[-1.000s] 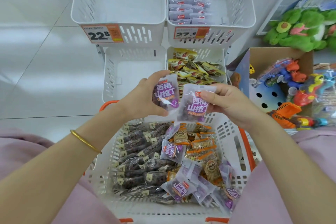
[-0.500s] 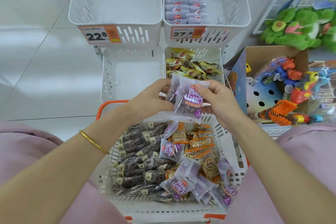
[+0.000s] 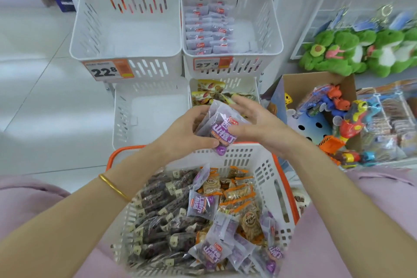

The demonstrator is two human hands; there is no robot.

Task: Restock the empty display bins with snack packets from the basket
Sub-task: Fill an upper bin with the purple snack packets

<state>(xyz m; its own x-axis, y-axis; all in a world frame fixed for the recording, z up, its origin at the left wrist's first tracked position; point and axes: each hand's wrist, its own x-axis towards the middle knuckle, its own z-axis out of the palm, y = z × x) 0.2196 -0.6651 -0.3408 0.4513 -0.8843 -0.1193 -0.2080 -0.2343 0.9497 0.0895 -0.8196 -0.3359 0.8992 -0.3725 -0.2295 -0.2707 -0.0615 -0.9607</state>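
Observation:
A small stack of purple snack packets [image 3: 220, 130] is held above the far rim of the white basket [image 3: 268, 171]. My left hand [image 3: 185, 133] grips the stack from the left with the thumb underneath. My right hand [image 3: 255, 124] touches the stack on its right side, thumb on the front packet and fingers spread behind it. The basket holds dark packets on the left, orange ones in the middle and purple ones at the right and front. Two white display bins stand empty: the upper left one [image 3: 126, 52] and the lower left one [image 3: 119, 117].
The upper right bin [image 3: 274, 36] holds rows of pale purple packets; the lower right bin [image 3: 248, 84] holds yellow packets. Price tags read 22.8 and 27.6. A cardboard box of plastic toys [image 3: 334, 117] and green plush toys [image 3: 361, 52] lie to the right.
The two packets held apart in each hand have been brought together into one stack. The right-hand fingers have opened out behind it. The view has tilted up toward the bins.

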